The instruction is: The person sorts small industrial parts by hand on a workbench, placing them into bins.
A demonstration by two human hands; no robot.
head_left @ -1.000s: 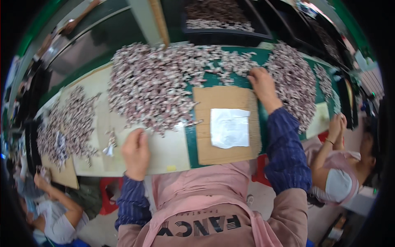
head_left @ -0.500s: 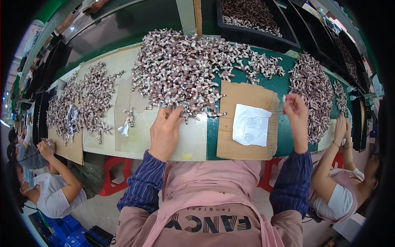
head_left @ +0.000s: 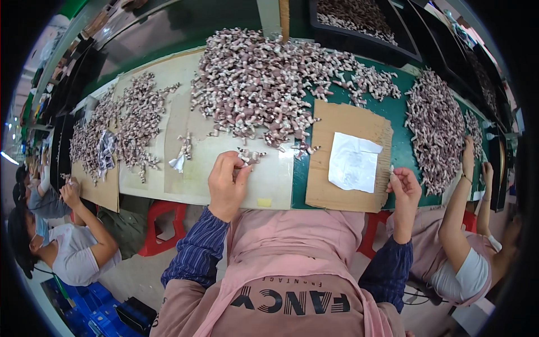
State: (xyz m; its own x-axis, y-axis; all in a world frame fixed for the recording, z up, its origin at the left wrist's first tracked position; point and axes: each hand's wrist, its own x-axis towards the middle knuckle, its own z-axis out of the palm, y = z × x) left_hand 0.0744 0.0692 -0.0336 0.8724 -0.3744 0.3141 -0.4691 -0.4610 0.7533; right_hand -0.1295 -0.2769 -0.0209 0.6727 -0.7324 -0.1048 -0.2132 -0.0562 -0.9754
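A heap of small brown-and-white figure-shaped pieces (head_left: pixel 252 84) covers the far middle of the table. My left hand (head_left: pixel 227 182) is closed at the near side of this heap, thumb and fingers pinching one small figure piece (head_left: pixel 252 155). At the right edge of the cardboard sheet (head_left: pixel 320 194), my right hand (head_left: pixel 405 188) is closed in a pinch on a small whitish piece (head_left: pixel 392 168), too small to name. A creased white paper (head_left: pixel 355 163) lies on the cardboard between my hands.
More pieces form a heap (head_left: pixel 435 135) at the right and another (head_left: pixel 135 118) at the left. A white scrap (head_left: pixel 177 163) lies left of my left hand. A black bin (head_left: pixel 365 33) stands behind. Co-workers sit on both sides, near red stools (head_left: pixel 165 224).
My left hand has drawn back from the heap's edge with a figure piece. My right hand has come down toward the near right of the cardboard. The whole view has shifted slightly.
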